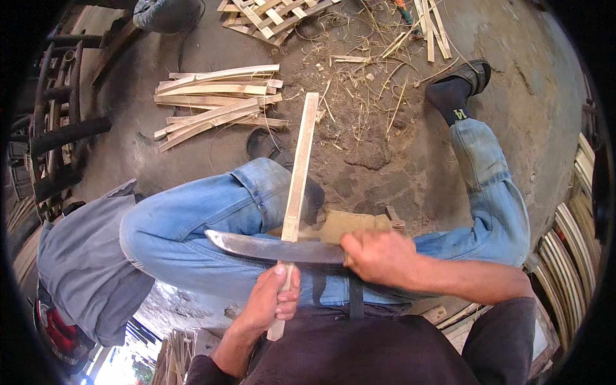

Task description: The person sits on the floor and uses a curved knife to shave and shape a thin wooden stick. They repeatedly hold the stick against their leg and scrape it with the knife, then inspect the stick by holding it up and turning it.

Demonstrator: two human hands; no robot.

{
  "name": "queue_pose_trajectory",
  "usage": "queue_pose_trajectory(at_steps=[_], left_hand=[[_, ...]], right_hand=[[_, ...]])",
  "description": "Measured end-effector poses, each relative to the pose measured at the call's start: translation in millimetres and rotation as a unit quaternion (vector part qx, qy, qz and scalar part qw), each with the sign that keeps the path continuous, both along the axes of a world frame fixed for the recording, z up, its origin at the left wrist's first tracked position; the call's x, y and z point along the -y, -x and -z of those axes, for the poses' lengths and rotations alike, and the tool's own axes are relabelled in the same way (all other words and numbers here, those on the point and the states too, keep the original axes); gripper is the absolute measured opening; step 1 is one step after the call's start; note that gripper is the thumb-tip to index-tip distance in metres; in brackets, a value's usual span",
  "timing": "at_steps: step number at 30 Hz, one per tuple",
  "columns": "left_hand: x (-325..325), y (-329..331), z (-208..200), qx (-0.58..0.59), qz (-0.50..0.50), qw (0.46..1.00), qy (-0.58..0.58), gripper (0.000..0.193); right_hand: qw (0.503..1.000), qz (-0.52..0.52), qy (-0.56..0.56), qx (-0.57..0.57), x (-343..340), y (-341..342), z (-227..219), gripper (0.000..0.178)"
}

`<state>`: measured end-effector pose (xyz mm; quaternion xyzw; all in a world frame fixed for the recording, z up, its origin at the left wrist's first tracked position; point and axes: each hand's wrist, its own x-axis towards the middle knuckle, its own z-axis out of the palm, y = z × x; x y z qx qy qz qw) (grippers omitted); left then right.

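My left hand is closed round the lower part of a long, flat bamboo strip, thumb on top. The strip points up and away from me, its far end beyond my knee. In my right hand is a large curved knife, its handle hidden in my fist. The blade lies crosswise over the strip just above my left thumb, its tip toward the left. Whether the edge bites into the strip I cannot tell.
Cut strips lie piled on the floor ahead to the left. A woven lattice sits at the far side, with thin shavings scattered near it. Bundled bamboo lengths stand at the right. A grey cloth hangs at the left.
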<state>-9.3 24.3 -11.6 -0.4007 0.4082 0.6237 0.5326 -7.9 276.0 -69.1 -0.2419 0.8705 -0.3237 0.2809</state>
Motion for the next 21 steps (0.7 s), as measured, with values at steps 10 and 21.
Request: queue_pose_trajectory(at_steps=[10, 21], left_hand=[[4, -13, -7, 0.039, 0.005, 0.997, -0.066, 0.039], [5, -22, -15, 0.071, -0.011, 0.994, -0.081, 0.04]], right_hand=[[0.999, -0.02, -0.024, -0.034, -13, 2, -5, 0.025], [0.978, 0.17, -0.071, 0.099, -37, 21, 13, 0.024]])
